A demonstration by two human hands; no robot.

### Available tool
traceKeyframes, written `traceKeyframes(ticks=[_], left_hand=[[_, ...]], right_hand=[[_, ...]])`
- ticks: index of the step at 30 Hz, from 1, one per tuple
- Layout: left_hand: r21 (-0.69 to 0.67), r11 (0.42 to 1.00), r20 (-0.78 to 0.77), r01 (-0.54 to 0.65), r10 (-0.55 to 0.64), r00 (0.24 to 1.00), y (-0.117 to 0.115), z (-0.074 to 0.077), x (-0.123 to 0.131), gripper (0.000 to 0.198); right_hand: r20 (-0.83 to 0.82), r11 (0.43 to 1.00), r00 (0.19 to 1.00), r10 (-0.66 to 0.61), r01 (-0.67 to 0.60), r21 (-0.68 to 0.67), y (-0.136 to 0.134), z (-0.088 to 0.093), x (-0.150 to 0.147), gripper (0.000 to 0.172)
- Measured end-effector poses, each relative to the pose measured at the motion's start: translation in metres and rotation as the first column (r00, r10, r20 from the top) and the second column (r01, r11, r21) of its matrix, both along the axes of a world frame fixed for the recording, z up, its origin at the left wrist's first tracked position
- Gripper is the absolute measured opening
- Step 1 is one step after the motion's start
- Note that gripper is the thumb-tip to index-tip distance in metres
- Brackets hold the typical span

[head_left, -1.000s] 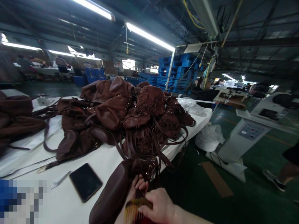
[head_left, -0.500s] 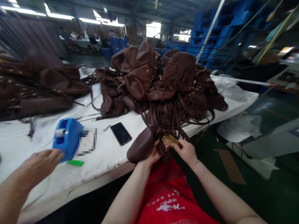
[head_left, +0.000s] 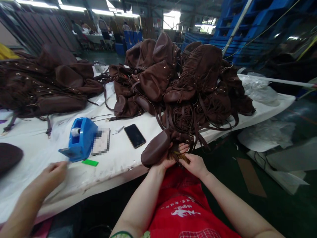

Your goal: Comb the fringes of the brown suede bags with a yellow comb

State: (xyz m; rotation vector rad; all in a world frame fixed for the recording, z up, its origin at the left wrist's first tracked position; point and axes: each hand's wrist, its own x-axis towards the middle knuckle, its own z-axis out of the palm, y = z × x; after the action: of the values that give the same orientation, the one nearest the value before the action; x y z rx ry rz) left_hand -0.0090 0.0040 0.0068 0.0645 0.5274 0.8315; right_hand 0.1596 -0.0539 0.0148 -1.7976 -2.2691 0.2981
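My left hand [head_left: 166, 161] is closed on the dark fringe of a brown leather bag [head_left: 157, 147] that lies at the near edge of the white table [head_left: 119, 167]. My right hand [head_left: 195, 165] grips a yellowish comb [head_left: 182, 158] set in that fringe, right beside my left fingers. Just behind the bag rises a big heap of brown fringed bags [head_left: 183, 76].
A co-worker's hand [head_left: 53, 173] rests on the table at the lower left, near a blue tape dispenser [head_left: 80, 138] and a green strip [head_left: 89, 162]. A black phone [head_left: 135, 135] lies flat nearby. More brown bags [head_left: 49, 86] pile up at the left. Plastic sheets [head_left: 267, 135] lie on the floor.
The view has tilted down from the hall to the table edge. My right hand has drawn the comb lower through the fringe. The co-worker's hand has come in and pulled back from the dispenser.
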Motion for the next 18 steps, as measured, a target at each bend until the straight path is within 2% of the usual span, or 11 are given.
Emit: traceKeyframes(ticks=[4, 9, 15, 16, 18], left_hand=[[0.027, 0.994, 0.187, 0.107, -0.110, 0.976, 0.000, -0.002, 0.004, 0.043], [0.021, 0.988, 0.315, 0.150, -0.149, 0.937, -0.003, 0.003, -0.002, 0.043], [-0.035, 0.988, 0.333, 0.147, -0.127, 0.934, -0.002, 0.001, 0.002, 0.032], [-0.045, 0.990, 0.327, 0.131, -0.110, 0.939, -0.001, 0.000, 0.003, 0.030], [-0.058, 0.994, 0.344, 0.092, -0.066, 0.937, -0.001, -0.002, 0.003, 0.025]], right_hand=[[-0.075, 0.994, 0.995, 0.071, -0.077, -0.071, -0.016, 0.007, -0.011, 0.043], [-0.136, 0.986, 0.981, 0.136, -0.148, -0.078, -0.031, 0.025, -0.014, 0.044], [-0.201, 0.976, 0.967, 0.160, -0.185, -0.113, -0.040, 0.037, -0.009, 0.046], [-0.220, 0.968, 0.958, 0.183, -0.214, -0.129, -0.044, 0.038, -0.011, 0.047], [-0.281, 0.925, 0.912, 0.298, -0.348, -0.150, -0.052, 0.040, -0.017, 0.052]])
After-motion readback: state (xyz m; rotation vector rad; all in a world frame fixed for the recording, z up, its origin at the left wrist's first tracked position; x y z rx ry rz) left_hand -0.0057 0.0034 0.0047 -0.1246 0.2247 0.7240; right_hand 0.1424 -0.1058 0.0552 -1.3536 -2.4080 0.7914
